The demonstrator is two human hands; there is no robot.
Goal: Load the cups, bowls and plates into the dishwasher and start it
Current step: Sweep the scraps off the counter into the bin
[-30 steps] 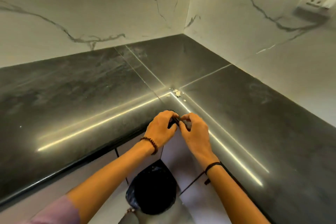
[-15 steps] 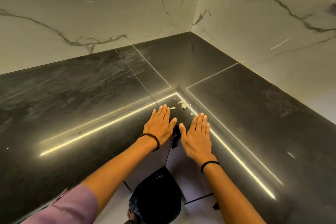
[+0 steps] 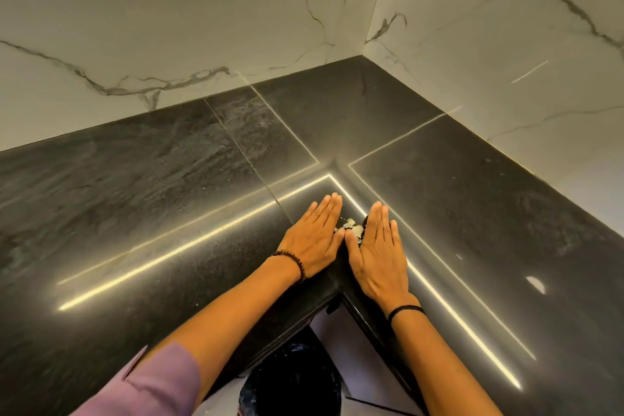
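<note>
My left hand [image 3: 314, 235] and my right hand [image 3: 380, 246] lie flat, fingers straight, on the black stone counter [image 3: 169, 213] at its inner corner. Their thumbs nearly meet. A few pale crumbs [image 3: 351, 228] lie on the counter between the two hands. No cups, bowls, plates or dishwasher are in view.
White marble-patterned walls [image 3: 202, 27] meet in a corner behind the L-shaped counter. A bin lined with a black bag [image 3: 290, 378] stands on the pale floor right below the counter's inner corner. A small white speck [image 3: 536, 284] lies on the counter at the right.
A second ago both hands were curled together at the counter edge. They have opened, gone flat, and slid forward so the crumbs now lie between them.
</note>
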